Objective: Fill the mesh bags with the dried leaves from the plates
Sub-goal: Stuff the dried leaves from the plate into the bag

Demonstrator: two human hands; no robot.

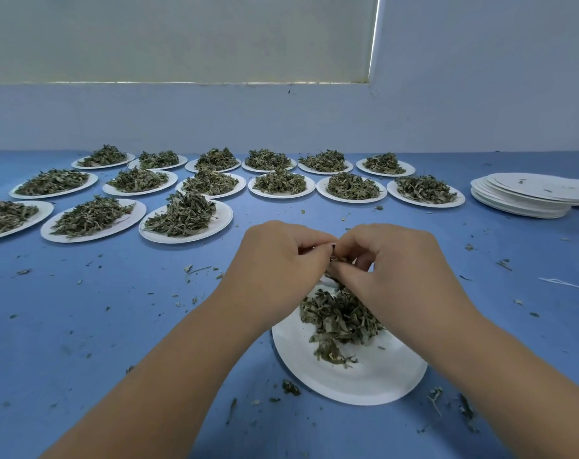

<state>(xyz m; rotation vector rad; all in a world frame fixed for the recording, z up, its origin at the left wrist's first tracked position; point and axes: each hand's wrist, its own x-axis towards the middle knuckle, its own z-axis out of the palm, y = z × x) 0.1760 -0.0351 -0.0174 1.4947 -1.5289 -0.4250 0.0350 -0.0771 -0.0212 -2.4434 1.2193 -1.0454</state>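
— Which step was in hand when you looked?

— I judged it to be the filling itself. The left hand [278, 256] and the right hand [391, 260] met just above the far edge of the near paper plate [364, 376]. The fingers of both were curled, and the fingertips pinched one small tuft of leaves [336, 260] between them.

— And the mesh bag?

— I could not make it out; if it was there, the fingers hid it. The dried leaves [341, 319] lay in a heap on the far half of that plate, directly under the hands. Its near half was almost bare.

— What stood around it?

— Beyond the plate and to its left were rows of full plates [185, 217]. Beyond it to the right was a stack of empty plates [520, 197]. Crumbs lay on the blue table cover [116, 309] all round it.

— And the next move?

— In my opinion, the tuft had to be pushed down into the bag mouth. After that, one hand should hold the mouth open while the other takes more from the heap. With so many full plates, I think most of the task remained.
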